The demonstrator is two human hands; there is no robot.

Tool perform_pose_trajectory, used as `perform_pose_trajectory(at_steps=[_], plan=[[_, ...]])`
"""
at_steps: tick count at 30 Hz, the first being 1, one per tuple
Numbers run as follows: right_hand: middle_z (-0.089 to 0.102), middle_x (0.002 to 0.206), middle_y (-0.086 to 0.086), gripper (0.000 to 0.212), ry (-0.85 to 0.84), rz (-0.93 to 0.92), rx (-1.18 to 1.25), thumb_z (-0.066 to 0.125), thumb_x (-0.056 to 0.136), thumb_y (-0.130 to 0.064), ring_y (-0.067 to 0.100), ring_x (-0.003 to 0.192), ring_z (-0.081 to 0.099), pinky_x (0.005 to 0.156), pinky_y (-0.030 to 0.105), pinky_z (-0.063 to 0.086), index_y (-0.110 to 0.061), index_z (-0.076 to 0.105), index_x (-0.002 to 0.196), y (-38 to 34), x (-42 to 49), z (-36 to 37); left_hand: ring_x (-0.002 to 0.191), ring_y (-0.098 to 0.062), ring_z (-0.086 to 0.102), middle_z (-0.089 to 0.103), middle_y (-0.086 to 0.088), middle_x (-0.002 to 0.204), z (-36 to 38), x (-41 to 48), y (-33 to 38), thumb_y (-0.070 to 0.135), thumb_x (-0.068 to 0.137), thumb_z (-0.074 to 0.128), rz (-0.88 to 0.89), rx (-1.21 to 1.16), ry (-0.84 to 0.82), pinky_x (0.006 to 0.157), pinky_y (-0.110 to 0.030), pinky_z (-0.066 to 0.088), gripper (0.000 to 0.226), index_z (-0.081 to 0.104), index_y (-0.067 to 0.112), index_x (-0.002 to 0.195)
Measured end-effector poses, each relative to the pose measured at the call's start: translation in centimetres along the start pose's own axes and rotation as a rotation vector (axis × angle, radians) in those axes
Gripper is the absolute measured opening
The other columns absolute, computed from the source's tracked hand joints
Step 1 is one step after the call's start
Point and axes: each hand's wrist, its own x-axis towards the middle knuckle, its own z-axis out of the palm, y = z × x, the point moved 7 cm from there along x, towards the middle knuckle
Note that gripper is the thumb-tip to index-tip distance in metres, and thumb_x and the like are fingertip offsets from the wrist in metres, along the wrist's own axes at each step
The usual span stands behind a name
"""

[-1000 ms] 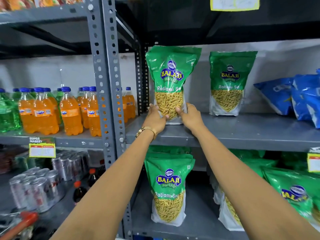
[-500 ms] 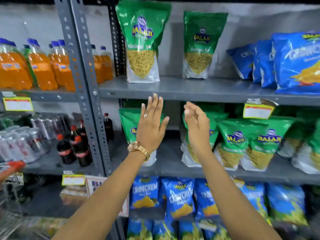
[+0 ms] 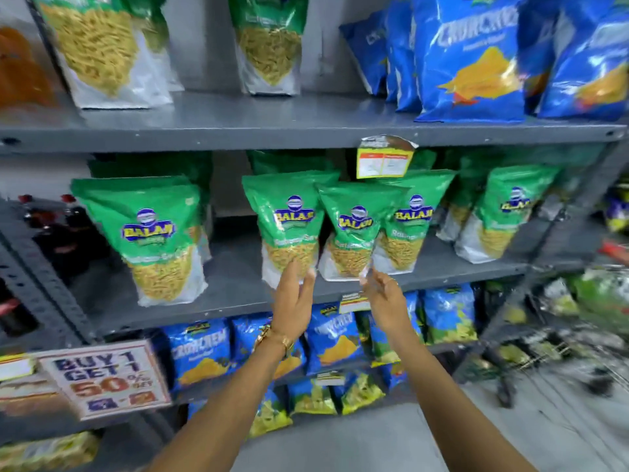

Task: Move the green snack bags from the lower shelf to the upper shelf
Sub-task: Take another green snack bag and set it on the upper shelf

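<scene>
A cluster of green snack bags [image 3: 354,229] stands upright on the lower shelf [image 3: 238,287], with two more [image 3: 102,52] already on the upper shelf [image 3: 272,124]. The left hand [image 3: 292,301] and right hand [image 3: 384,298], both spread and empty, flank the base of the cluster.

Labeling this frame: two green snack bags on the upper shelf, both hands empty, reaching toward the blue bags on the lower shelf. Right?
Wrong on colour. The head view shows the left hand and right hand reaching for green snack bags on the lower shelf. The rest holds.
</scene>
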Motion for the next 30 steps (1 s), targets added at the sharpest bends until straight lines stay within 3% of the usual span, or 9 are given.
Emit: perform_pose_trajectory(at_steps=[3, 7, 9, 11, 15, 18, 21, 25, 30], plan=[[0.054, 0.119, 0.039, 0.040, 0.001, 0.061, -0.014, 0.053, 0.096, -0.020, 0.046, 0.102, 0.056, 0.101, 0.061, 0.039, 0.014, 0.049, 0.115, 1.9, 3.3, -1.2, 0.138, -0.021, 0.037, 0.042, -0.010, 0.147, 4.2, 2.5, -1.2, 0.024, 0.101, 0.044, -0.084, 0.013, -0.100, 0.117, -0.023, 0.015, 0.051, 0.034, 0.003, 0.146], [0.043, 0.149, 0.014, 0.060, -0.052, 0.067, -0.020, 0.054, 0.094, -0.033, 0.030, 0.137, 0.042, 0.112, 0.048, 0.036, -0.004, 0.036, 0.144, 2.4, 7.3, -1.0, 0.148, -0.013, 0.017, 0.018, 0.018, 0.152, 8.6, 5.5, -0.7, 0.036, 0.100, 0.041, -0.037, -0.022, -0.138, 0.115, -0.017, 0.013, 0.059, 0.017, 0.020, 0.151], [0.040, 0.151, 0.009, 0.060, -0.082, 0.025, 0.003, 0.052, 0.095, -0.032, 0.025, 0.139, 0.039, 0.115, 0.045, 0.034, -0.005, 0.034, 0.146, 2.5, 9.0, -0.8, 0.151, -0.016, 0.008, 0.008, 0.019, 0.156, 10.1, 6.2, -1.3, 0.061, 0.092, 0.037, -0.080, -0.017, -0.113, 0.122, -0.033, 0.011, 0.078, 0.009, 0.020, 0.153], [0.045, 0.145, 0.001, 0.052, -0.133, -0.040, -0.004, 0.048, 0.098, -0.027, 0.021, 0.136, 0.043, 0.110, 0.036, 0.037, -0.008, 0.037, 0.145, 2.3, 10.2, -0.5, 0.152, -0.019, 0.004, 0.003, 0.003, 0.164, 11.0, 6.4, -2.2, 0.085, 0.073, 0.028, -0.114, 0.012, -0.072, 0.124, -0.043, 0.009, 0.110, 0.002, 0.017, 0.154], [0.051, 0.137, -0.004, 0.045, -0.212, -0.129, 0.001, 0.046, 0.099, -0.016, 0.010, 0.125, 0.049, 0.104, 0.023, 0.039, -0.012, 0.037, 0.143, 3.1, 11.5, 0.2, 0.152, -0.017, 0.006, 0.004, 0.000, 0.165, 11.6, 6.7, -3.3, 0.049, 0.092, 0.046, -0.135, 0.016, 0.045, 0.122, -0.042, 0.014, 0.082, 0.002, 0.020, 0.155], [0.048, 0.122, -0.028, 0.038, -0.189, -0.146, 0.016, 0.048, 0.098, -0.014, -0.014, 0.111, 0.047, 0.089, 0.000, 0.040, -0.022, 0.039, 0.134, 3.6, 11.4, -0.3, 0.149, -0.019, 0.014, 0.014, -0.006, 0.162, 11.5, 7.1, -3.8, 0.033, 0.095, 0.053, -0.170, 0.023, 0.085, 0.118, -0.036, 0.018, 0.074, 0.012, 0.019, 0.154], [0.053, 0.132, -0.010, 0.045, -0.171, -0.171, 0.007, 0.050, 0.097, -0.014, 0.001, 0.115, 0.053, 0.094, 0.010, 0.045, -0.011, 0.041, 0.141, 3.8, 11.0, -1.0, 0.136, -0.021, 0.035, 0.031, -0.009, 0.145, 11.0, 6.8, -3.9, 0.031, 0.093, 0.058, -0.175, 0.043, 0.115, 0.104, -0.021, 0.026, 0.067, 0.028, 0.016, 0.151], [0.049, 0.140, 0.015, 0.050, -0.181, -0.209, -0.065, 0.053, 0.095, -0.017, 0.028, 0.127, 0.050, 0.106, 0.042, 0.043, -0.008, 0.041, 0.143, 4.0, 10.4, -1.7, 0.132, -0.023, 0.042, 0.038, -0.008, 0.135, 10.1, 5.4, -3.9, 0.027, 0.088, 0.067, -0.173, -0.003, 0.149, 0.106, -0.025, 0.033, 0.065, 0.040, 0.015, 0.145], [0.052, 0.125, 0.024, 0.041, -0.103, -0.270, -0.124, 0.059, 0.091, -0.010, 0.032, 0.122, 0.049, 0.101, 0.029, 0.040, 0.002, 0.053, 0.131, 3.8, 8.3, -3.0, 0.133, -0.013, 0.037, 0.037, -0.007, 0.141, 9.4, 3.1, -3.0, 0.020, 0.085, 0.071, -0.103, -0.035, 0.174, 0.101, -0.006, 0.031, 0.060, 0.046, 0.010, 0.138]])
